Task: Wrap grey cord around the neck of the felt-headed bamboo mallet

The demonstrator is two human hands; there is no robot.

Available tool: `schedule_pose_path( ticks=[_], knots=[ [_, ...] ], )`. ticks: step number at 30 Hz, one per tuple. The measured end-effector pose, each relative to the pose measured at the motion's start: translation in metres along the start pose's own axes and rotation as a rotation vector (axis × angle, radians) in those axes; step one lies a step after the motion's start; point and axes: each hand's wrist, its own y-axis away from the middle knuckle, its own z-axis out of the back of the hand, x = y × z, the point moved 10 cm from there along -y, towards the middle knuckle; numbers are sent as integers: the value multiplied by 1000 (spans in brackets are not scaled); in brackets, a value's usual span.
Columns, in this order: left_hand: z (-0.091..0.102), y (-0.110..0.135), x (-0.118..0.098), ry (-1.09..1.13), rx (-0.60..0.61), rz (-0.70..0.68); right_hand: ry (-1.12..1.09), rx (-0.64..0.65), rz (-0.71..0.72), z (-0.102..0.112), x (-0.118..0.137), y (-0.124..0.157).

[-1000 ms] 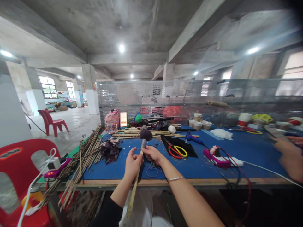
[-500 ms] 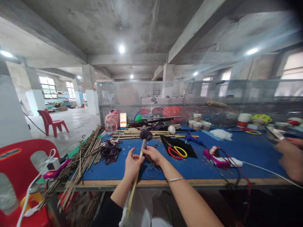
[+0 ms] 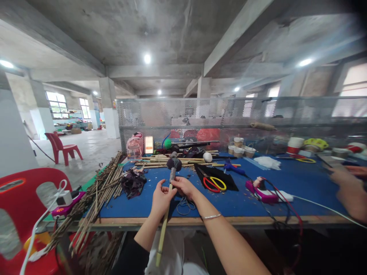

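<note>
A bamboo stick [image 3: 162,238] slants up from near my lap, with a dark cloth-like ball [image 3: 174,164] at its upper end. Grey wrapping [image 3: 172,175] covers the stick just below the ball. My left hand [image 3: 161,198] is closed around the stick, thumb pointing up along it. My right hand [image 3: 184,187] pinches at the lower edge of the wrapping, its fingertips almost meeting the left thumb. Loops of thin grey cord [image 3: 185,206] lie on the blue table beneath my right hand; whether the cord runs into my fingers is hidden.
Scissors [image 3: 212,184] rest on black cloth right of my hands, near a blue glue gun [image 3: 233,168]. A purple power strip [image 3: 265,192] trails cables. Bundled sticks [image 3: 107,183] and crumpled dark fabric [image 3: 134,185] lie left. A co-worker's blurred hand [image 3: 348,187] is far right.
The stick has turned slightly more upright, its ball end shifting a little left and its lower end right. Both hands keep their grip. The co-worker's hand has moved slightly.
</note>
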Motion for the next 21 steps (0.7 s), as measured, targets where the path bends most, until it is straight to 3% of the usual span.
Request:
schedule_pose_path(
  ticks=[14,21],
  knots=[
    [-13,5,9,128,110,183,9,46,-2,-3,-2,0],
    [5,0,-1,0,-35,25,12,16,12,1,-3,-3]
  ],
)
